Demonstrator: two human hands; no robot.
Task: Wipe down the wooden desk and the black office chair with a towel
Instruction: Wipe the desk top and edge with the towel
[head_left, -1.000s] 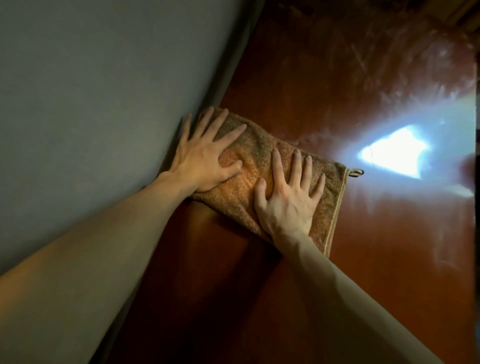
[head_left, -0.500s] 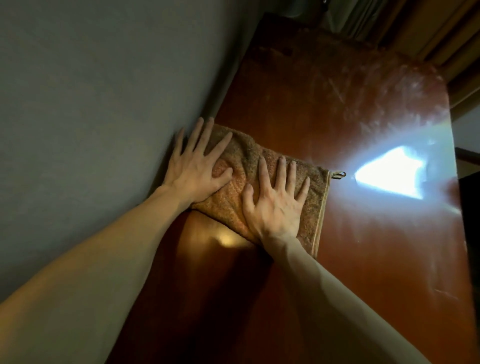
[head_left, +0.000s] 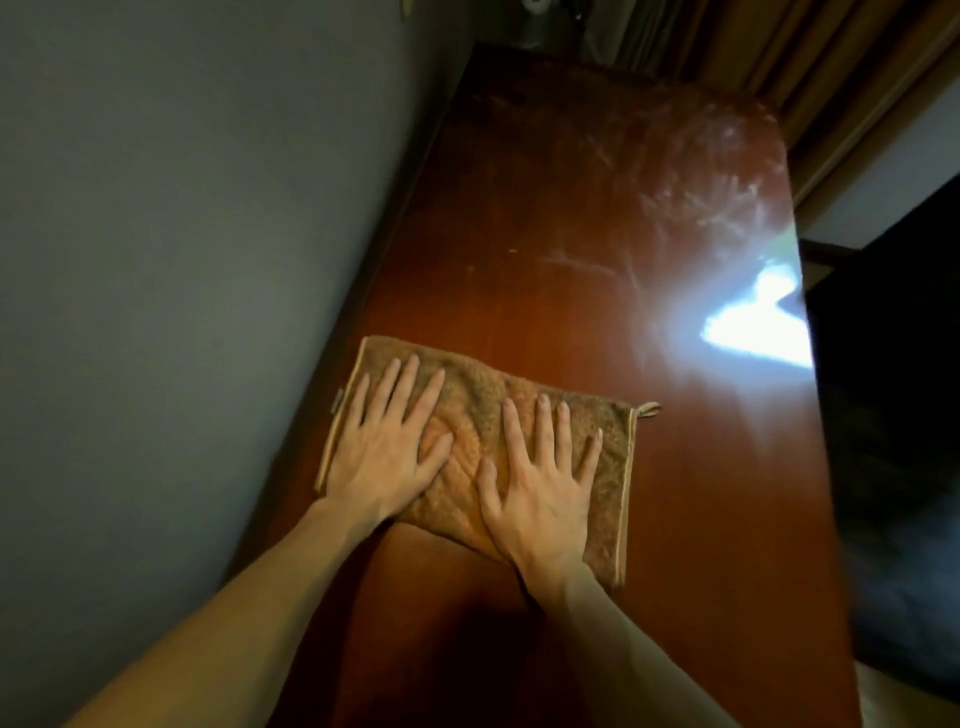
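A: Left of frame?
B: A plain grey wall. It runs along the left edge of the glossy reddish-brown wooden desk.

A: Where is the cloth?
B: The folded tan terry-cloth towel lies flat on the desk in its near half, with its left edge just beside the wall.

A: And the hands?
B: The left hand lies palm-down on the towel's left part, fingers straight and spread. The right hand lies palm-down on the right part in the same way. The two are near each other but not touching. Neither curls round the fabric; both press it onto the wood.

A: Further right?
B: A small hanging loop sticks out of the towel's far right corner. Beyond it a bright white glare sits on the desk surface, with pale smears above it. Brown curtains hang past the far right corner. A dark shape lies off the desk's right edge; I cannot tell what it is.
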